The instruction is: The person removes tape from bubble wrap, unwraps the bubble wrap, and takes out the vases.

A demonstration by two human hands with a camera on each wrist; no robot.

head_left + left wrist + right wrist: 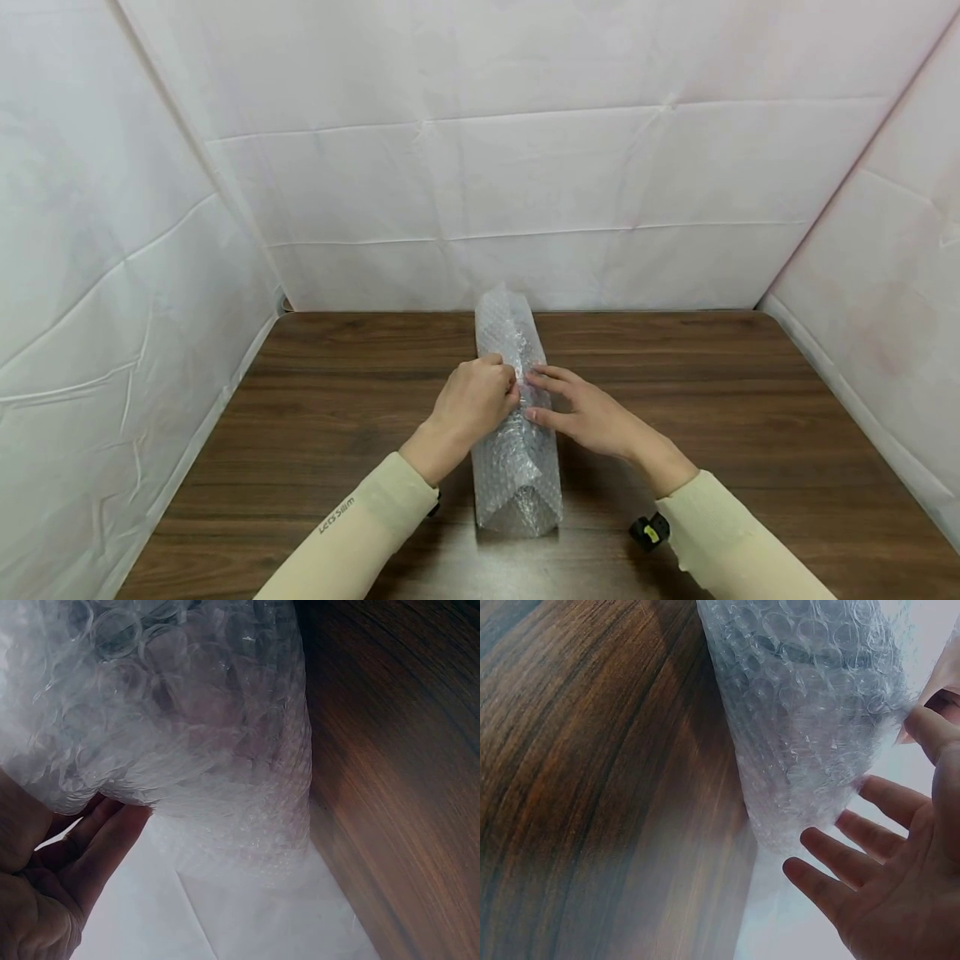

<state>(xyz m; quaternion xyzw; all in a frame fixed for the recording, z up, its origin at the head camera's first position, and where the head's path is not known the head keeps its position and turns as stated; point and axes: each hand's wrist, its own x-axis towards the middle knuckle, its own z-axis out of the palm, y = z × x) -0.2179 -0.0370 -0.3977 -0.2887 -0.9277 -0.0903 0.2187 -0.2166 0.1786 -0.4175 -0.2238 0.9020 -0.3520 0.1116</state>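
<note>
A long roll of clear bubble wrap (pixel 501 333) lies lengthwise on the table, its near end open and folded to a peak. Along its top ridge, my left hand (pixel 476 398) grips the wrap with curled fingers. In the left wrist view that hand (pixel 56 881) has its fingertips at the edge of the wrap (pixel 202 727). My right hand (pixel 596 417) rests its fingertips on the right side of the roll. Its fingers are spread and fairly straight against the wrap (pixel 810 697) in the right wrist view. Whether anything lies inside the roll, I cannot tell.
The dark wooden table (pixel 345 383) extends to both sides of the roll. White cloth walls (pixel 555 175) stand behind it and at left and right. The far end of the roll reaches the table's back edge. A small black device (pixel 649 531) sits at the right wrist.
</note>
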